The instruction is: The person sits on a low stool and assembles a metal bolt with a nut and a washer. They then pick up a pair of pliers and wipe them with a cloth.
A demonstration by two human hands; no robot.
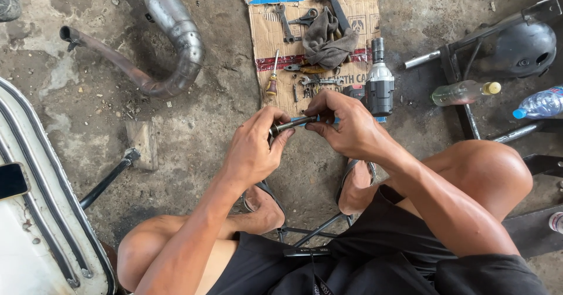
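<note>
My left hand (253, 148) and my right hand (345, 124) meet over the concrete floor, both gripping a short dark metal rod (293, 124). The left fingers pinch its left end and the right fingers close around its right end, where something blue shows. Just beyond the hands lies a flattened piece of cardboard (267, 34) with several tools: a screwdriver (273, 75), wrenches (285, 22), a hammer (335, 4), a grey rag (325, 40) and a cordless impact driver (380, 84).
A curved metal exhaust pipe (170, 43) lies at the upper left. A white scooter panel (35, 213) fills the lower left. Two plastic bottles (466, 92), a black metal frame (463, 60) and a dark helmet-like shell (525, 48) sit at the right.
</note>
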